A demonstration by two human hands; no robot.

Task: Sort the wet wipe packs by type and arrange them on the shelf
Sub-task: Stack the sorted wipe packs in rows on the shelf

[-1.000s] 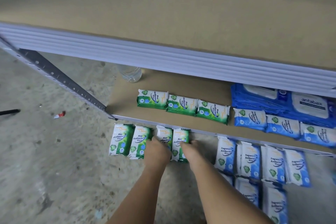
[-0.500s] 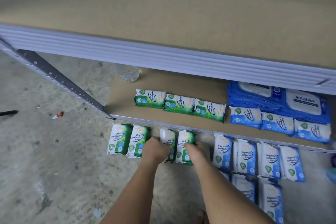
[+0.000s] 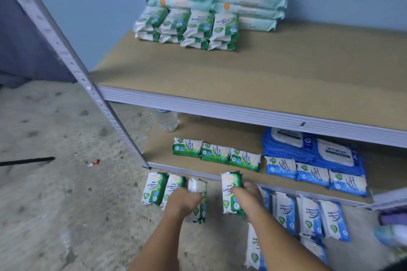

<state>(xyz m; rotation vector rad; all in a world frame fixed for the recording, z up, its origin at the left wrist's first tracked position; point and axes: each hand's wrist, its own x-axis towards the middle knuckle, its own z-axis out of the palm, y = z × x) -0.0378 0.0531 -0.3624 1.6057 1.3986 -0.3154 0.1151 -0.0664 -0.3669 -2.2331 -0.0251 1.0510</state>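
Observation:
My left hand grips one green Pine wipe pack and my right hand grips another green Pine pack, both lifted just off the floor in front of the lower shelf. Two more green packs lie on the floor to their left. Three green packs lie in a row on the lower shelf, with small blue packs to their right. Stacked green packs sit at the back of the upper shelf.
Blue Fragrance packs lie on the floor at the right. Large blue Antabax packs fill the lower shelf's back right. Pale green large packs are stacked behind on the upper shelf. A water bottle stands by the metal upright.
Both hands have closed round a green pack each and raised them from the floor, moving them apart. My view has tilted up, so the upper shelf and its stacks now show.

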